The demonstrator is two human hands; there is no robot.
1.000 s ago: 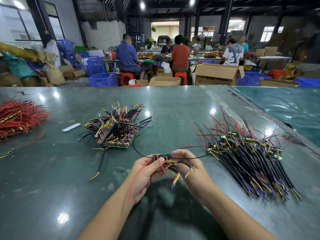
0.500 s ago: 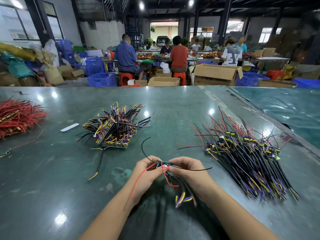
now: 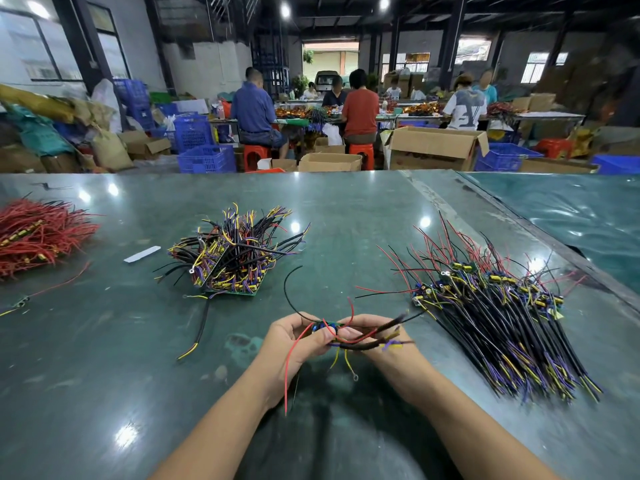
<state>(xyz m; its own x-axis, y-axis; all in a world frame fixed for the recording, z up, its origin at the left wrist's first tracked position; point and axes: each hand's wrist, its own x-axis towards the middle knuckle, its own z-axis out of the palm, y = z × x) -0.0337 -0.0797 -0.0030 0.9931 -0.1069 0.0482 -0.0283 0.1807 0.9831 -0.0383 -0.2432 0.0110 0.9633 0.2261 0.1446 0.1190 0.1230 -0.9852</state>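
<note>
**Over the green table, two hands clamp one wired board**

Just above the tabletop, at its near middle, the person holds the wired board between both hands. The left hand has its fingers curled round the board's left end, with the thumb pressed on top. The right hand has its fingers closed on the right end and on a bunch of black, yellow and purple leads. These leads run out to the right and are blurred. A red lead hangs from the board down past the left wrist. A thin black lead arcs up and away from the hands. Two yellow leads dangle beneath, one ending in a ring terminal.

To the right of the hands lies a long fanned pile of wired boards, near them but apart. Beyond the hands and to the left sits a bristling heap of boards and wires. A loose black wire with a yellow tip trails from this heap toward the near edge. At the far left is a mound of red wires, and a white strip lies between the mound and the heap. Past the table, people sit on red stools among cardboard boxes and blue crates.
</note>
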